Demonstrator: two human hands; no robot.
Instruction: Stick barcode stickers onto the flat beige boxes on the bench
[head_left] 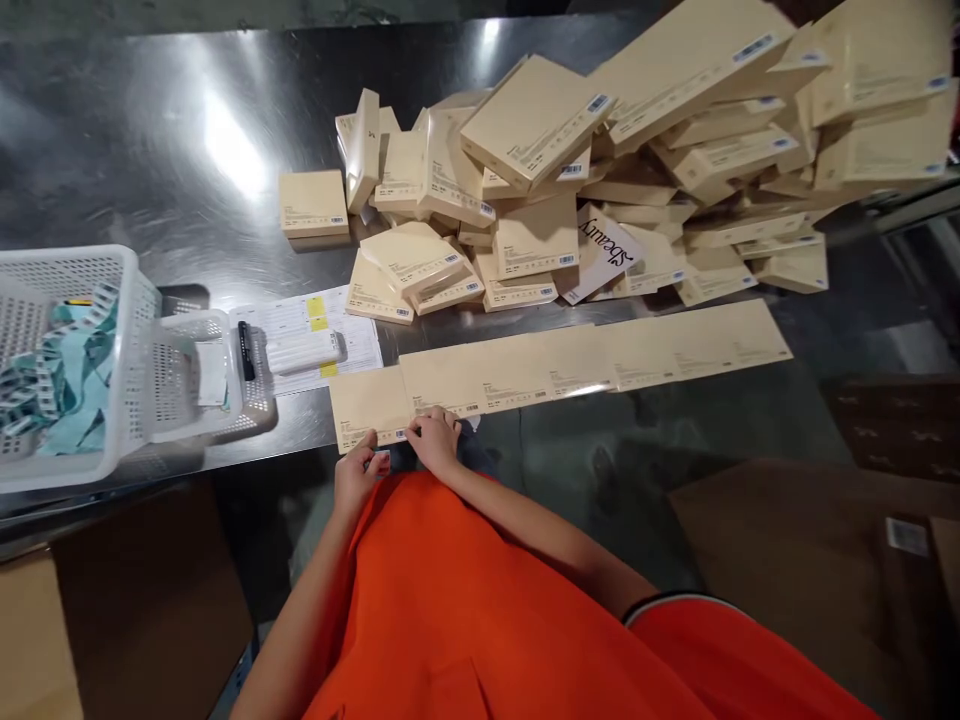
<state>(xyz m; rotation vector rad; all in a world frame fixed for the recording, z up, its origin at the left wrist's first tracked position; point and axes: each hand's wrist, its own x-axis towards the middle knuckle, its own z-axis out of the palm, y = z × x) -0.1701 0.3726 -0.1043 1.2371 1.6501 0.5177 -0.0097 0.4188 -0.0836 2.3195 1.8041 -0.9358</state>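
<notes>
A row of flat cream boxes (517,365) lies along the table's front edge. My right hand (436,438) rests on the lower edge of the leftmost box (367,400), its fingertips beside a small blue-and-white barcode label (401,434). My left hand (358,475) is at the lower left edge of the same box, with its fingers bent together around a small piece with red print (384,462). Whether my right fingertips pinch anything is too small to make out.
Behind the row is a heap of cream boxes (536,235). At the left stand a white basket (127,370) with teal label strips and a smaller basket (235,375). Papers (364,345), a black marker (246,350) and a white device (304,350) lie beside them.
</notes>
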